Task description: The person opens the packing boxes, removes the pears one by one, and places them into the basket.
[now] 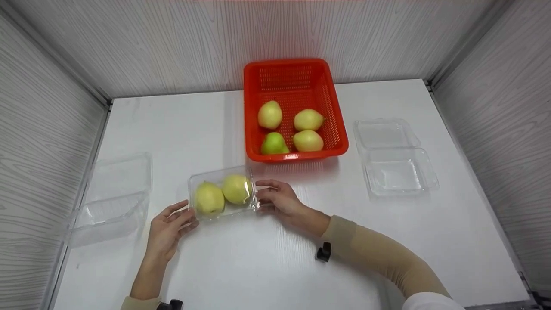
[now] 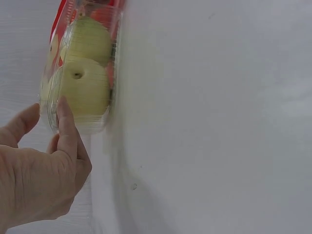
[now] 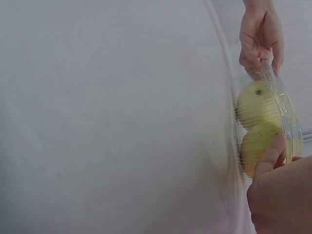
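Observation:
A clear plastic clamshell box with its lid down holds two yellow-green pears, lying side by side. My left hand grips its left end; in the left wrist view the thumb is on one side of the rim and the index finger on the other. At the right end, my right hand holds the box by its edge, thumb against the side wall in the right wrist view. Whether the box rests fully on the white table cannot be told.
Behind the box stands a red perforated basket with several pears in it. One open clear box lies at the left edge of the table, another at the right. Pale wood-grain panels enclose the back and sides.

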Demonstrator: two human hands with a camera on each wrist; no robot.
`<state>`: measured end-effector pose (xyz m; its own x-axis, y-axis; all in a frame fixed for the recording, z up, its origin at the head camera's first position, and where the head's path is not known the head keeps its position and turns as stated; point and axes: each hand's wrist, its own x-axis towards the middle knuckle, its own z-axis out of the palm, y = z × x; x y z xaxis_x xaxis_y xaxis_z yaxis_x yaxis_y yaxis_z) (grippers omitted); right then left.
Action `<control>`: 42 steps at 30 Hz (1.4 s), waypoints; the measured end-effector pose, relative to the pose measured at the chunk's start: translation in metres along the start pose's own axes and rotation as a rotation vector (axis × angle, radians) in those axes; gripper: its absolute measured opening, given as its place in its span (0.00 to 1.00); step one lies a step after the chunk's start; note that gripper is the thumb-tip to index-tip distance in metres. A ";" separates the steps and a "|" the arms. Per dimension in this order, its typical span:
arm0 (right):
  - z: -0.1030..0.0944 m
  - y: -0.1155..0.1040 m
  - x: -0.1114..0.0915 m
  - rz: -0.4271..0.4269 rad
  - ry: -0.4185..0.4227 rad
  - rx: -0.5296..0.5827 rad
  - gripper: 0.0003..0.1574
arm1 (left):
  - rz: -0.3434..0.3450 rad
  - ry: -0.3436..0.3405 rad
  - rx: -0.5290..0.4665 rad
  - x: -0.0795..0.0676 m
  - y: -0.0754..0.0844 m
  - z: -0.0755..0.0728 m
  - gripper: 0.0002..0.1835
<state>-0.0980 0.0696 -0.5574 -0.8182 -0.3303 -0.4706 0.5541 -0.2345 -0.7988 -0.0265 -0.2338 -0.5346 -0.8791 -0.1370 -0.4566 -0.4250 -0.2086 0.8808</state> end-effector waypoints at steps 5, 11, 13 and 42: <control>-0.006 0.000 -0.006 -0.013 0.000 -0.010 0.28 | -0.001 -0.018 0.023 -0.004 -0.002 0.005 0.23; -0.015 -0.001 -0.014 -0.008 -0.004 -0.025 0.29 | -0.007 -0.022 0.043 -0.008 -0.004 0.014 0.24; -0.018 -0.001 -0.016 -0.009 -0.008 -0.026 0.29 | -0.007 -0.020 0.046 -0.009 -0.006 0.017 0.24; -0.059 -0.006 -0.049 -0.009 0.024 -0.120 0.29 | -0.018 -0.055 0.052 -0.023 -0.019 0.054 0.24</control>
<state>-0.0704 0.1409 -0.5520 -0.8274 -0.3061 -0.4709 0.5255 -0.1260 -0.8414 -0.0105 -0.1742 -0.5338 -0.8811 -0.0800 -0.4661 -0.4502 -0.1600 0.8785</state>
